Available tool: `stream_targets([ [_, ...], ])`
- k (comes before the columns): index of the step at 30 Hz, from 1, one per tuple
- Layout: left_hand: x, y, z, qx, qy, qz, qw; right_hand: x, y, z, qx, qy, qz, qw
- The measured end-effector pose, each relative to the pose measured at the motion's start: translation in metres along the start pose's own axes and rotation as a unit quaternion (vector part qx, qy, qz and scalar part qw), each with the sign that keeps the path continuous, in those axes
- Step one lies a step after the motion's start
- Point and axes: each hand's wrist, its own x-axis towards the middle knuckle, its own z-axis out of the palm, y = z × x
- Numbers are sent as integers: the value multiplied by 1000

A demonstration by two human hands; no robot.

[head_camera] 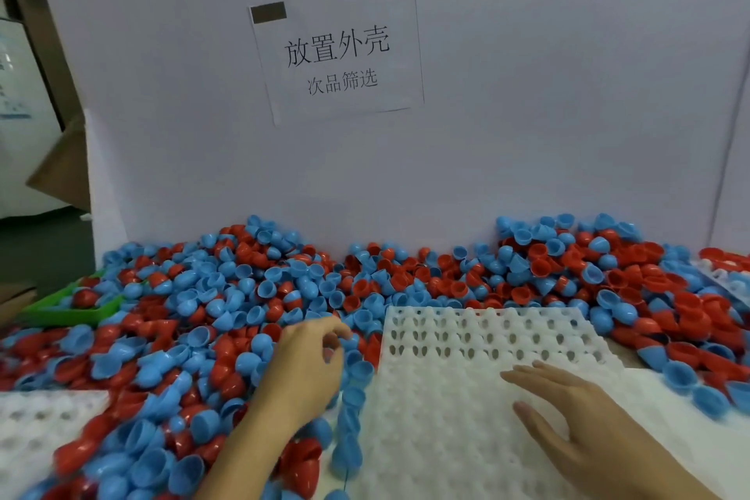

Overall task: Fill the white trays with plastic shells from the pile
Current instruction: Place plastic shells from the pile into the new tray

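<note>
Huge pile (pixel 243 296) of red and blue shells all over the surface, right up to the back wall (pixel 527 114). White tray (pixel 466 398) parked in front, just right of the pile. Left hand (pixel 308 369) over the shells at the tray's left edge, fingers curled, grip looks pinched on something small but can't tell what. Right hand (pixel 576 414) flat on the tray, fingers straight, holding nothing.

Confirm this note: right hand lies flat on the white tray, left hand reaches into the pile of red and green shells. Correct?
Not quite. The head view shows the pile is red and blue shells, not red and green. The rest holds: right hand flat on the white tray, left hand in the pile.
</note>
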Motion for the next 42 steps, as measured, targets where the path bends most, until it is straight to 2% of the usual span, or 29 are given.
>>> stream_targets([
  [2,-8,7,13,42,-91,24,995,-1,0,0,5,1,0,1000],
  [4,-12,12,24,87,-133,40,986,-1,-1,-1,4,2,0,1000],
  [11,-11,-9,31,81,-120,1,989,0,-4,-2,0,3,6,1000],
  [14,-10,-17,32,40,-76,12,996,-1,-5,-3,2,3,5,1000],
  [20,-10,-15,16,-108,82,20,991,-2,-4,-3,13,-4,7,1000],
  [23,-12,-17,9,-88,139,25,986,-1,-4,-3,17,-1,11,1000],
  [26,-14,-18,8,-27,161,22,986,-2,-3,-2,19,-3,14,1000],
  [28,-13,-16,7,-30,160,16,987,-2,-4,-2,20,-4,18,1000],
  [30,-14,-10,4,-45,132,22,990,-2,-4,-2,19,-5,18,1000],
  [32,-17,-5,-2,-50,58,51,996,-2,-4,-2,17,-6,21,1000],
  [35,-25,-2,-6,12,-179,72,981,-1,-5,-2,18,-4,22,1000],
  [36,-28,-2,-5,52,-240,68,967,-1,-5,-2,15,-4,20,1000],
  [37,-30,-3,-3,92,-267,66,957,-1,-5,-2,13,-3,19,1000],
  [39,-30,-6,2,152,-250,65,954,-1,-4,-2,11,-4,19,1000],
  [42,-28,-10,3,150,-181,64,970,-1,-4,-2,10,-6,18,1000],
])
